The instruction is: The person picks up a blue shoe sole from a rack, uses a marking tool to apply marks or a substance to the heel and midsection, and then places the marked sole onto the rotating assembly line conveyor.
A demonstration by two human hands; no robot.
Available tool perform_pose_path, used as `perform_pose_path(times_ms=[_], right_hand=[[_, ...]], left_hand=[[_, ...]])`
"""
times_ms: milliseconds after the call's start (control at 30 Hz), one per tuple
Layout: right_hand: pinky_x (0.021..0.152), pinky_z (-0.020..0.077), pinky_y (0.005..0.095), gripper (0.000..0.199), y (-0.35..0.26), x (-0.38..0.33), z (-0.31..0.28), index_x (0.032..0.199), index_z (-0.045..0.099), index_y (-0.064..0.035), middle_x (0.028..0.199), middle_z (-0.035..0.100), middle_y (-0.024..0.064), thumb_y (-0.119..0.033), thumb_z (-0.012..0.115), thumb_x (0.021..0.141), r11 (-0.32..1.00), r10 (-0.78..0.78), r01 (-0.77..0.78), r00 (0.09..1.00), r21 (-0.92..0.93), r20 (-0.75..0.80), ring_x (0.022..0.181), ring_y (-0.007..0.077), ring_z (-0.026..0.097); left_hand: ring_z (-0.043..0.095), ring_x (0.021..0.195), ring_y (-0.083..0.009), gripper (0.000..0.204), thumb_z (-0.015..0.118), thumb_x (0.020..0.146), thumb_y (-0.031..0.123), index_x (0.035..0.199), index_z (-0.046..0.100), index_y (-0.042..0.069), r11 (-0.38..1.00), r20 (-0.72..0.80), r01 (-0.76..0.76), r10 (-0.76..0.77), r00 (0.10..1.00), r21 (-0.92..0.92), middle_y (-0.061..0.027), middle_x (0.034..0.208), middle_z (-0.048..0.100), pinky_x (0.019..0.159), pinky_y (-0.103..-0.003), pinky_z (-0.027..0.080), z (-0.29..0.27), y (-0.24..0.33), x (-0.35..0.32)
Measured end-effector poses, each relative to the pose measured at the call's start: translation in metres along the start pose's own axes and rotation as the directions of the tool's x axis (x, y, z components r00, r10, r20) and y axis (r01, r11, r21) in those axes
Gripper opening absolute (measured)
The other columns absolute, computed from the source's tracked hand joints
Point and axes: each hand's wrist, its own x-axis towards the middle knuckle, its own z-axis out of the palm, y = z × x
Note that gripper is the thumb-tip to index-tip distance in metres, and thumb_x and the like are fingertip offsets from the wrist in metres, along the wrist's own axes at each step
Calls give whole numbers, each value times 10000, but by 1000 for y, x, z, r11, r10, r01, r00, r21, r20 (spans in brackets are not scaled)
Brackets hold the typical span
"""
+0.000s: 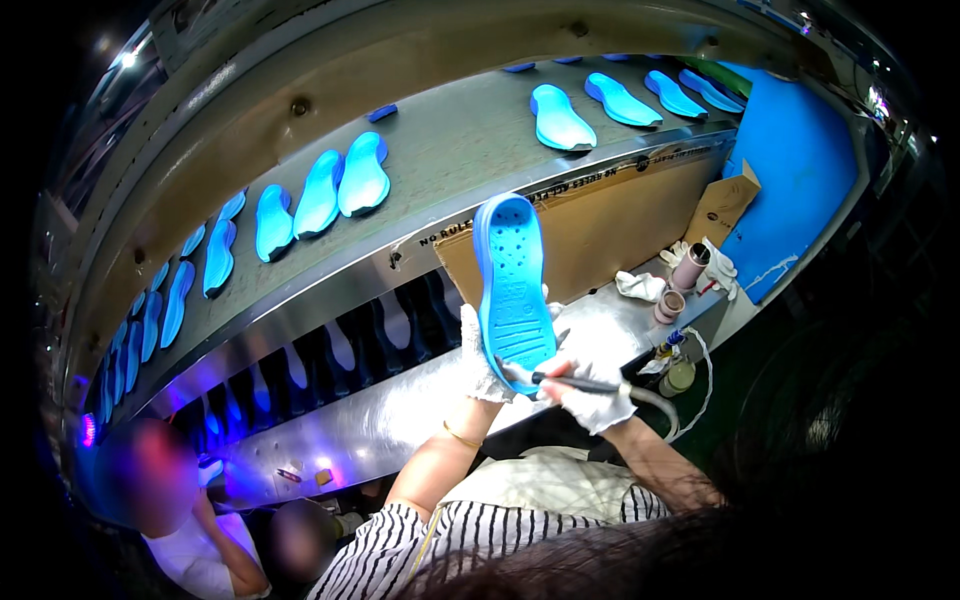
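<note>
Blue shoe sole (pixel 514 265), one, being held above the metal surface (pixel 385 415); left hand (pixel 479 358), fingers gripping its edges, seemingly steadying it; right hand (pixel 594 404), fingers pinching a pen-like tool (pixel 582 383) by its lower end

Two hands (pixel 480 358) (pixel 597 400), one held sole (pixel 513 285), one pen-like tool (pixel 582 383), two pinkish cylinders (pixel 690 267) (pixel 669 306)

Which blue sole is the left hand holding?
The blue sole in front of the cardboard panel, its ridged face showing; the left hand grips it. The other soles on the gray belt are not held.
</note>
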Motion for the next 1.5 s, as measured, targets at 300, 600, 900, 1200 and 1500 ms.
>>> perform_pose_path(times_ms=[300, 600, 900, 1200, 1500], right_hand=[[653, 540, 286, 108, 4, -5, 4, 865, 564, 25, 841, 612, 106, 5, 637, 788, 995, 35, -28, 997, -94, 70, 746, 176, 627], [628, 500, 259, 57, 10, 3, -13, 827, 614, 7, 768, 622, 71, 35, 615, 778, 989, 143, -132, 973, -72, 182, 716, 161, 610], [637, 489, 286, 66, 12, -9, -9, 798, 609, -20, 773, 631, 92, 4, 637, 744, 973, 229, -214, 950, -90, 214, 708, 159, 601], [626, 486, 266, 149, -11, 13, -2, 825, 599, -47, 823, 594, 58, 32, 681, 728, 942, -178, 215, 971, -258, 160, 732, 141, 583], [738, 470, 290, 149, 6, 26, -8, 779, 619, -83, 852, 626, 53, 20, 685, 694, 920, -175, 286, 912, -269, 372, 809, 179, 594]], left_hand=[[443, 1200, -325, 825, 404, 821, 656, 1399, 271, 83, 985, -52, -119, 126, 991, 121, -181, 1386, 350, 1005, -471, 375, 4, 7, 2], [401, 1230, -368, 786, 445, 825, 609, 1395, 292, 91, 996, -4, -42, 43, 999, 75, -208, 1379, 349, 1047, -518, 300, 0, 21, 6], [412, 1223, -375, 828, 436, 826, 619, 1397, 263, 46, 996, 24, 62, -64, 998, 60, -239, 1366, 350, 1015, -532, 338, 14, 39, 5], [471, 1159, -384, 763, 400, 872, 574, 1375, 291, 11, 980, 31, 168, -172, 985, 105, -279, 1318, 388, 960, -495, 412, -3, 46, 16], [644, 856, -262, 507, 498, 905, 403, 1161, 525, -34, 887, -376, 353, -232, 897, 298, -184, 1028, 621, 749, -321, 544, 16, 51, 20]])
